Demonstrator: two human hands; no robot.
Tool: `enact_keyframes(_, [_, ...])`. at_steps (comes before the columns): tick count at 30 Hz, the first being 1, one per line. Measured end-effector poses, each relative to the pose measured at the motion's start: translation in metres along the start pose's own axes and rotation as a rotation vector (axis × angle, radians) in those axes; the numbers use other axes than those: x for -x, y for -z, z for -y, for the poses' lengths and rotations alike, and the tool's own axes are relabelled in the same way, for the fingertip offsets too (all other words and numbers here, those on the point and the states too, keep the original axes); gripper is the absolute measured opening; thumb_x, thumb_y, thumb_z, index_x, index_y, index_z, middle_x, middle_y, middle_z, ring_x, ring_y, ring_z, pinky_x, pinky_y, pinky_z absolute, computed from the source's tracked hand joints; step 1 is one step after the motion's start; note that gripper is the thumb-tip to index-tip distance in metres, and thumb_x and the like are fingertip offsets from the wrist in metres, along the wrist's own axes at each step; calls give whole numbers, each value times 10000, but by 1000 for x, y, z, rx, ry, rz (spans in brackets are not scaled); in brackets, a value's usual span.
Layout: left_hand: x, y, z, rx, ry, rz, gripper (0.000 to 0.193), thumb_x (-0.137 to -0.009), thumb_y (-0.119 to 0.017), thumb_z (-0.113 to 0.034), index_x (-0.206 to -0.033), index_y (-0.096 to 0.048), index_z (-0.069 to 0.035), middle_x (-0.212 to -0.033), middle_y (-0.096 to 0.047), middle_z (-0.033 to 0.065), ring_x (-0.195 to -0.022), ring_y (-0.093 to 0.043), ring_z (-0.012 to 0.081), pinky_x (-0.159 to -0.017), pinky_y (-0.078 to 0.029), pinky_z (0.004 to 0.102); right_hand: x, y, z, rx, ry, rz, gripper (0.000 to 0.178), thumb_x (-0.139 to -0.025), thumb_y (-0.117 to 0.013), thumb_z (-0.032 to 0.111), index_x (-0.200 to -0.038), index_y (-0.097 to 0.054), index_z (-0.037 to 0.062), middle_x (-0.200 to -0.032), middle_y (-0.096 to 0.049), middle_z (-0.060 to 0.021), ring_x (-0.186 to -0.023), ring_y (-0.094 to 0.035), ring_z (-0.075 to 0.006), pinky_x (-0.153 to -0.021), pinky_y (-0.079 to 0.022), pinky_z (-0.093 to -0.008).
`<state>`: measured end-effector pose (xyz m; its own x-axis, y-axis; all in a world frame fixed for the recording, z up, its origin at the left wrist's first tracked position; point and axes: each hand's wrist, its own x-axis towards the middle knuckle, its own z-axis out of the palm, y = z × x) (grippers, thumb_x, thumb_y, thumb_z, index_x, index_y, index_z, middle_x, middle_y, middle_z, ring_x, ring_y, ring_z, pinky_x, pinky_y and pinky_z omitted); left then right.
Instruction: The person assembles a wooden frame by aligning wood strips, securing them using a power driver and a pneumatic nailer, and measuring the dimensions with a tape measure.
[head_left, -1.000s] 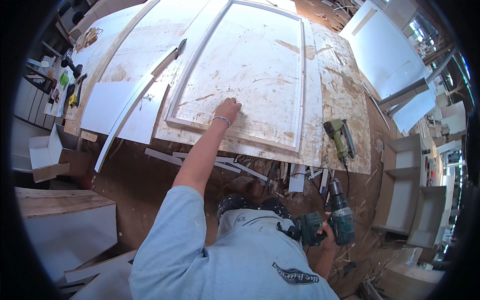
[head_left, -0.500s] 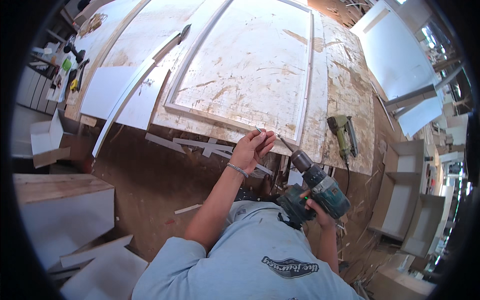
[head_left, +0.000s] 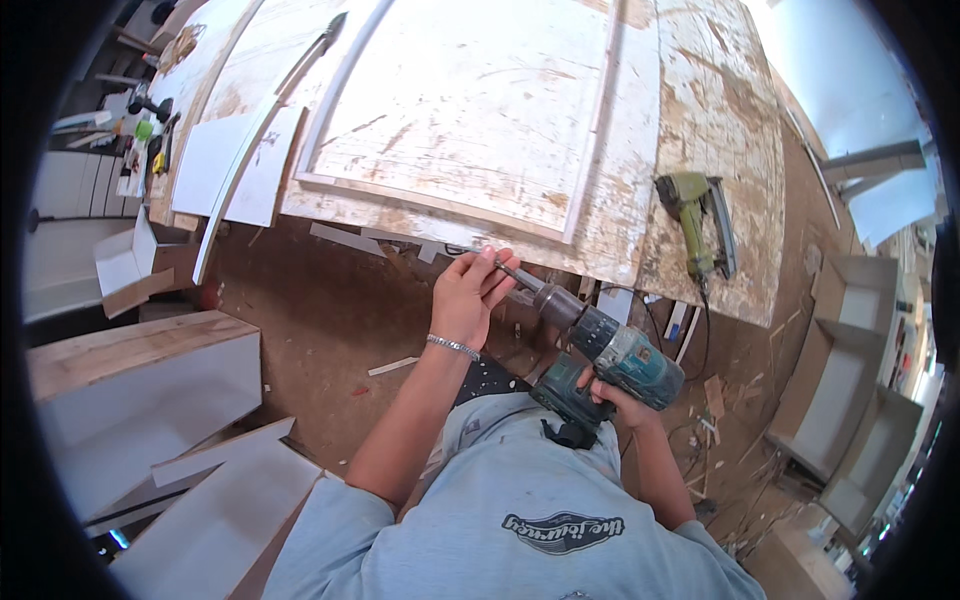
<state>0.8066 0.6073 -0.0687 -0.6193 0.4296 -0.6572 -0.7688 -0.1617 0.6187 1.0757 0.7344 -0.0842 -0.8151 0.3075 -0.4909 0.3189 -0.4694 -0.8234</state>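
Observation:
My right hand [head_left: 618, 400] is wrapped round the handle of a teal and black cordless drill [head_left: 638, 365]. The drill tilts up and to the left, its long bit [head_left: 522, 277] reaching my left hand [head_left: 468, 295]. There the fingertips pinch a small thin piece, seemingly a screw, at the bit's tip; the fingers mostly hide it. Both hands are just short of the workbench's near edge. A thin rectangular wooden frame [head_left: 425, 208] lies flat on the worn white workbench [head_left: 625, 225] beyond them.
An olive-green nail gun [head_left: 690, 215] with a hose lies on the bench at right. Long strips [head_left: 235, 195] and white panels [head_left: 200, 165] overhang its left edge. Box carcasses [head_left: 150, 370] stand at lower left, open cabinets [head_left: 840, 370] at right. Offcuts litter the floor.
The drill has moved left and slightly up, bringing its bit to my left fingertips. My left hand has shifted a little left. The view has tilted, so the bench sits higher.

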Motion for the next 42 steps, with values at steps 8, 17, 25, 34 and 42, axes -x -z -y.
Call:
enact_keyframes(8, [6,-55,43,-164,-29,-26,163,-1018,-618,-164,-1100,-613,-24,-1189,-683,131,-1118,-680,214,-886,-591,291,20,57,9,-24,-55,12,120,-828,-676,78,-940,-684,35,-867,-685,-33,-682,-569,-87,-636,-471,-256])
enact_keyframes(17, [0,-91,110,29,35,60,229,-1036,-590,-213,-1223,-578,-80,-1297,-631,67,-1209,-618,181,-892,-592,267,36,104,-21,-381,-82,-18,306,-850,-706,103,-1124,-648,-19,-791,-581,-15,-624,-508,-92,-589,-424,-247])
enact_keyframes(25, [-44,-80,85,-963,-241,372,351,-963,-700,-176,-1239,-579,5,-1217,-654,151,-1114,-651,274,-940,-544,371,49,117,-47,-663,7,-102,362,-811,-709,157,-1097,-595,-33,-688,-523,-26,-568,-489,-116,-564,-413,-280])
enact_keyframes(34, [-142,-25,40,-1772,-955,661,319,-791,-803,-160,-1072,-698,-51,-1048,-643,110,-1020,-588,324,-903,-488,429,62,107,-67,-760,43,-130,376,-773,-689,130,-1082,-597,-65,-669,-545,-51,-550,-508,-126,-548,-426,-282])
enact_keyframes(42, [-124,1,22,-1898,-965,773,308,-763,-753,-71,-1062,-683,-51,-1092,-644,103,-1031,-590,327,-889,-493,431,28,122,-73,-667,-186,-16,335,-782,-658,113,-1060,-619,-68,-620,-522,-39,-504,-514,-138,-515,-415,-279])
